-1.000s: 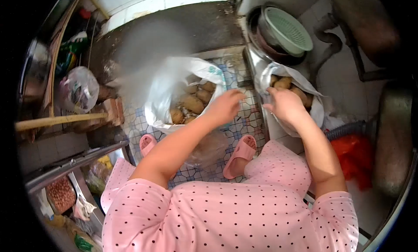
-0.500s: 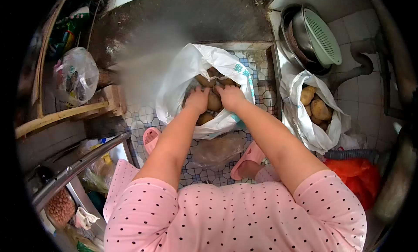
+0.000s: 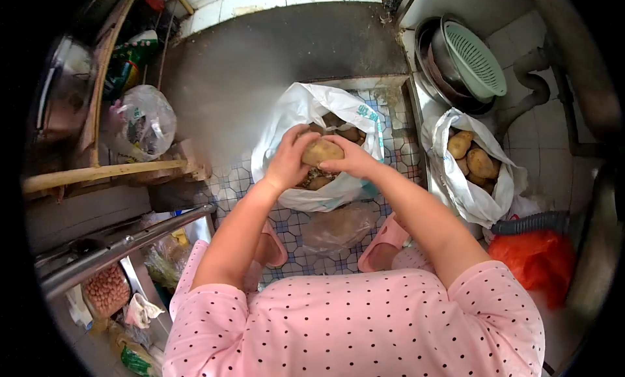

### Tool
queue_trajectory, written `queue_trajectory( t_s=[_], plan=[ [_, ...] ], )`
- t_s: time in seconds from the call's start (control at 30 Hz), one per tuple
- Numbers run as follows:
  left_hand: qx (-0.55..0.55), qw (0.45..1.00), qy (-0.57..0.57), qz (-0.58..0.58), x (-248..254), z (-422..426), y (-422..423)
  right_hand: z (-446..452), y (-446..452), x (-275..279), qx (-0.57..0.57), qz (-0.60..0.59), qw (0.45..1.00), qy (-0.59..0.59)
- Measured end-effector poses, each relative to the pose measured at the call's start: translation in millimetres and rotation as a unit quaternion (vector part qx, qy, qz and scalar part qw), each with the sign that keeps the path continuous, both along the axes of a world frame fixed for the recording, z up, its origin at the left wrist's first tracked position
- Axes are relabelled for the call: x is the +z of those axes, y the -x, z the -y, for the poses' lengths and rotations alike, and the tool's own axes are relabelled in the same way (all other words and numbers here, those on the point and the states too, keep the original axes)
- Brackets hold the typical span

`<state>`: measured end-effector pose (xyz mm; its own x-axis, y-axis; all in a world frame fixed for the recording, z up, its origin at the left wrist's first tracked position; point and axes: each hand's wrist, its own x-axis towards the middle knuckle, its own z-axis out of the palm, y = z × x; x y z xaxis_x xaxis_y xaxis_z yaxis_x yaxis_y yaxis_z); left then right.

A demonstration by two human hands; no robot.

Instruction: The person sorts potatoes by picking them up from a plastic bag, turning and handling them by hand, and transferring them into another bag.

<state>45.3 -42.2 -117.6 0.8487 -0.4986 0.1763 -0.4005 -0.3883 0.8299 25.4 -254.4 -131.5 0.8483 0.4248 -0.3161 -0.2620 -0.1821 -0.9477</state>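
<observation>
Left hand (image 3: pixel 286 159) and right hand (image 3: pixel 353 157) both grip one potato (image 3: pixel 323 152) over one white bag (image 3: pixel 316 198). Second bag (image 3: pixel 461 198): at least three potatoes (image 3: pixel 480 163).

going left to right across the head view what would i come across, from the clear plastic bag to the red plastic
Clear plastic bag → left hand → held potato → right hand → right-hand white bag → red plastic.
</observation>
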Motion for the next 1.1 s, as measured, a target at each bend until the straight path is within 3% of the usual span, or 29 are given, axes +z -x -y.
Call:
queue_trajectory(
  t_s=[0.03, 0.07, 0.13, 0.2, 0.23, 0.3, 0.33, 0.37, 0.47, 0.67, 0.77, 0.87, 0.97, 1.03, 1.07, 1.1],
  plan=[
    [0.040, 0.980, 0.084, -0.175, -0.2, -0.9, 6.7, -5.0, 5.7, 3.0, -0.061, 0.062, 0.996, -0.003],
    [0.078, 0.921, 0.166, -0.344, -0.3, -1.6, 12.7, -5.4, 12.5, 6.2, -0.085, 0.095, 0.992, 0.017],
    [0.060, 0.844, 0.347, -0.404, 17.0, 5.1, 18.5, -6.8, 23.3, 22.5, -0.133, 0.159, 0.977, 0.058],
    [0.013, 0.706, 0.507, -0.494, 27.3, 12.1, 24.4, -3.5, 33.4, 36.8, -0.136, 0.202, 0.963, 0.119],
    [0.045, 0.757, 0.468, -0.454, 36.1, 23.7, 30.0, -2.3, 38.4, 47.6, -0.130, 0.216, 0.956, 0.150],
    [0.093, 0.898, 0.267, -0.337, 13.1, 31.8, 22.8, -0.3, 47.1, 54.9, -0.112, 0.251, 0.943, 0.190],
    [0.113, 0.943, 0.158, -0.269, 13.1, 37.7, 20.8, 1.0, 50.4, 54.5, -0.101, 0.272, 0.936, 0.198],
    [0.160, 0.931, 0.206, -0.255, 12.8, 45.1, 24.5, 2.7, 53.0, 54.8, -0.090, 0.293, 0.929, 0.207],
    [0.151, 0.916, 0.247, -0.277, 11.9, 44.9, 26.3, 6.7, 57.5, 57.0, -0.089, 0.327, 0.917, 0.212],
    [0.147, 0.936, 0.208, -0.243, 1.5, 46.4, 24.2, 16.3, 65.1, 53.7, -0.077, 0.265, 0.945, 0.175],
    [0.183, 0.928, 0.181, -0.268, -2.4, 47.4, 23.7, 21.5, 68.7, 48.1, -0.061, 0.261, 0.948, 0.174],
    [0.141, 0.925, 0.151, -0.319, -13.1, 45.8, 19.7, 15.5, 68.1, 39.8, -0.029, 0.284, 0.951, 0.116],
    [0.183, 0.873, 0.261, -0.369, -36.4, 37.9, 12.5, 6.9, 68.0, 33.1, -0.073, 0.180, 0.972, 0.134],
    [0.194, 0.947, -0.017, -0.255, -44.9, 24.1, 13.0, 6.4, 63.1, 26.2, -0.102, 0.030, 0.994, -0.009],
    [0.191, 0.950, -0.158, -0.188, -49.2, 16.9, 12.0, 7.0, 60.8, 22.8, -0.116, -0.046, 0.989, -0.081],
    [0.208, 0.950, 0.011, -0.231, -59.6, 10.8, 7.3, 7.5, 59.1, 24.8, -0.130, -0.069, 0.984, -0.102]
  ],
)
